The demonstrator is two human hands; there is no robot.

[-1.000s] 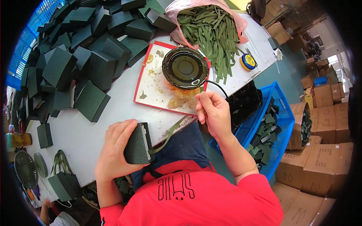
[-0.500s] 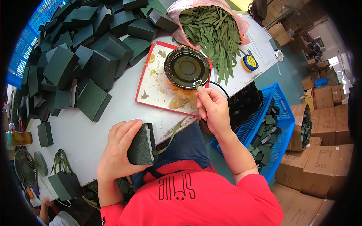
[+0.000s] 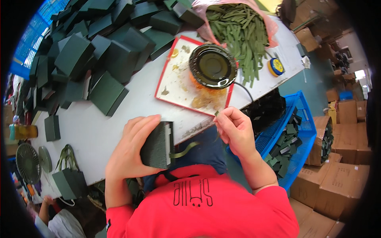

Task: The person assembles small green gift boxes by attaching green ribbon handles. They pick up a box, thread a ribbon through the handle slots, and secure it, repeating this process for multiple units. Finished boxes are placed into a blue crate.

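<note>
My left hand (image 3: 133, 148) is closed round a dark green box (image 3: 155, 146) with a pale inner edge, over the table's near edge. A narrow green ribbon (image 3: 184, 151) sticks out of the box's right side. My right hand (image 3: 236, 129) pinches a ribbon tip between thumb and fingers, and a bit of ribbon shows below the fingers. Whether both bits are one piece is hard to see. Just beyond the right hand, a round black pot (image 3: 213, 65) of dark, shiny liquid stands on a stained white board (image 3: 173, 85) with a red rim.
Many dark green boxes (image 3: 109, 93) are heaped at the left. A pink bag (image 3: 272, 29) of green ribbons (image 3: 242, 29) lies at the back, near a round yellow-and-blue tin (image 3: 275, 67). A blue crate (image 3: 305, 139) holds small green pieces at right. Cartons (image 3: 341, 178) stand beyond; another person's arm (image 3: 44, 210) shows lower left.
My right hand has drawn back from the pot's rim toward me, with the ribbon tip. The ribbon by the box hangs slacker. My left hand keeps the box; the whole view has shifted slightly.
</note>
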